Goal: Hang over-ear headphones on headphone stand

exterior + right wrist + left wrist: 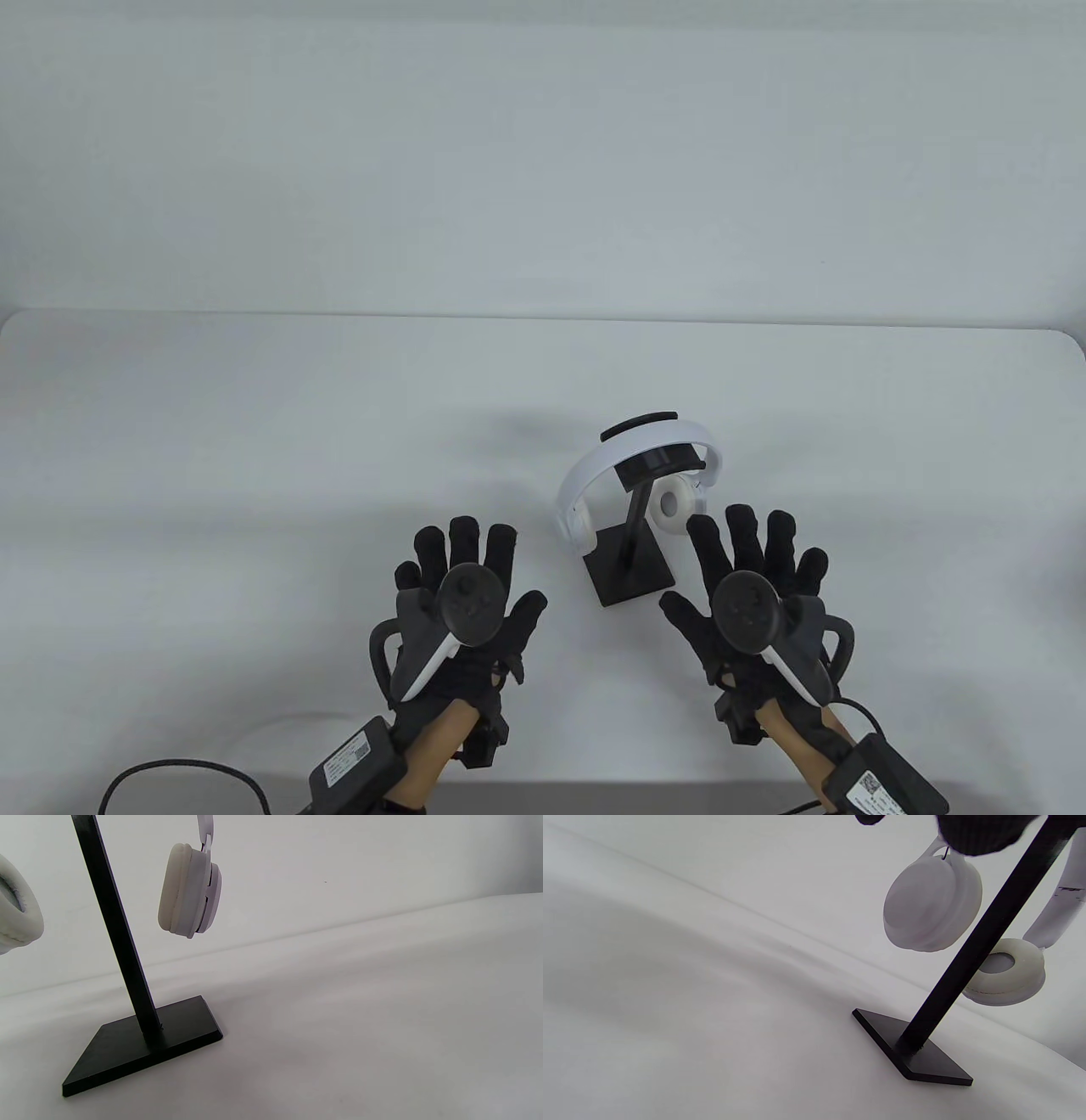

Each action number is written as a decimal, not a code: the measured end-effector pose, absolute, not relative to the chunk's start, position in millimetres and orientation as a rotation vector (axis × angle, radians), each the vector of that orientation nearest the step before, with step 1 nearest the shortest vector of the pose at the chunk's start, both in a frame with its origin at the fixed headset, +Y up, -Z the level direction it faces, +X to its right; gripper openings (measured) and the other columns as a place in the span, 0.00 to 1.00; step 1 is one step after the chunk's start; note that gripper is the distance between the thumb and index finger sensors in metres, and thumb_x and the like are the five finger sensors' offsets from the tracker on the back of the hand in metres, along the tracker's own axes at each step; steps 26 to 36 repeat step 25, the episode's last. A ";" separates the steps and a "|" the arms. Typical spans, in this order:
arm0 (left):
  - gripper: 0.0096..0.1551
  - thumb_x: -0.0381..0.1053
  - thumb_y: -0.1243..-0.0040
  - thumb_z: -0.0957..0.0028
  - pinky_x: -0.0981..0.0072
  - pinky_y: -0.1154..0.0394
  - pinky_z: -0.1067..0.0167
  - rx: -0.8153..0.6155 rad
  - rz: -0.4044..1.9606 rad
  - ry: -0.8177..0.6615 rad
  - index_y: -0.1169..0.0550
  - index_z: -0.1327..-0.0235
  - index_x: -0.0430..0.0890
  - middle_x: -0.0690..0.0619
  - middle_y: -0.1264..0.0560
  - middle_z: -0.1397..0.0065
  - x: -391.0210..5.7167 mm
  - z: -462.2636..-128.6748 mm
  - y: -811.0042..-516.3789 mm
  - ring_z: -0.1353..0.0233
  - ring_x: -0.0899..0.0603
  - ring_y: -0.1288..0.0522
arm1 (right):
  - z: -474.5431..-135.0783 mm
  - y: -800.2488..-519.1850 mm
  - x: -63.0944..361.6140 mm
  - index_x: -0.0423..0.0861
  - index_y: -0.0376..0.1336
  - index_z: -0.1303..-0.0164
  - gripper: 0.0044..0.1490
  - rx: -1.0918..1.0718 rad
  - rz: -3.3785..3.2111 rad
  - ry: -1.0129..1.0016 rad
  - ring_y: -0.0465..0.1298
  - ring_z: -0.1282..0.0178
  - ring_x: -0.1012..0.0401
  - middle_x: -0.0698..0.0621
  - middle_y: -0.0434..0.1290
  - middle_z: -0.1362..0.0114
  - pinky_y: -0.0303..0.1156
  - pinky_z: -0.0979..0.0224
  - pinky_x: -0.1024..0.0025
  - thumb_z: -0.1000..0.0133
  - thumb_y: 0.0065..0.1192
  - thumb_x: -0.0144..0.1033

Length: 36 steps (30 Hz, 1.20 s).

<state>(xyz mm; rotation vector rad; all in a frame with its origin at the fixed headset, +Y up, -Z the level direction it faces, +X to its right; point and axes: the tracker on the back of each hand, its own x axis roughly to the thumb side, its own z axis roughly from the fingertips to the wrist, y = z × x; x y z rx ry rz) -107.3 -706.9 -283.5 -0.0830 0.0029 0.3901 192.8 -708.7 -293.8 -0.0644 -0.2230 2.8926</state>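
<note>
Both hands wear black fabric sensor gloves. A black, rounded tracker with a white underside and a dark strap loop is strapped to the back of the left hand (pixel 462 594) and of the right hand (pixel 751 594). A black box with a white label sits at each wrist, trailing black cables.

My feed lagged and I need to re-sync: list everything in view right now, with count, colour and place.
over-ear headphones: one, white, hanging on the stand with the headband over its top bar and the ear cups clear of the table.
headphone stand: one, black, flat square base and slanted post, centre of the table between the hands.
table: one, white, rounded far corners.
cables: black, near edge by both wrists.
left hand: black glove, fingers spread, holding nothing, left of the stand.
right hand: black glove, fingers spread, holding nothing, right of the stand.
</note>
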 end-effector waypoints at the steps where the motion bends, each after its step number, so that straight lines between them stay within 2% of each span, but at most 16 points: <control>1: 0.47 0.75 0.55 0.54 0.36 0.68 0.29 -0.082 0.390 0.003 0.53 0.21 0.68 0.56 0.62 0.15 -107.2 -283.5 -706.9 0.19 0.37 0.71 | -293.9 -709.1 193.2 0.77 0.28 0.29 0.55 -0.065 2.895 -0.219 0.26 0.14 0.48 0.62 0.28 0.15 0.27 0.23 0.33 0.61 0.47 0.77; 36: 0.47 0.74 0.55 0.54 0.36 0.68 0.29 -0.091 0.394 0.007 0.53 0.21 0.68 0.56 0.62 0.15 -107.5 -284.8 -708.5 0.19 0.37 0.70 | -290.9 -708.7 192.9 0.77 0.27 0.29 0.55 -0.067 2.886 -0.208 0.26 0.14 0.51 0.61 0.27 0.16 0.28 0.22 0.34 0.60 0.46 0.76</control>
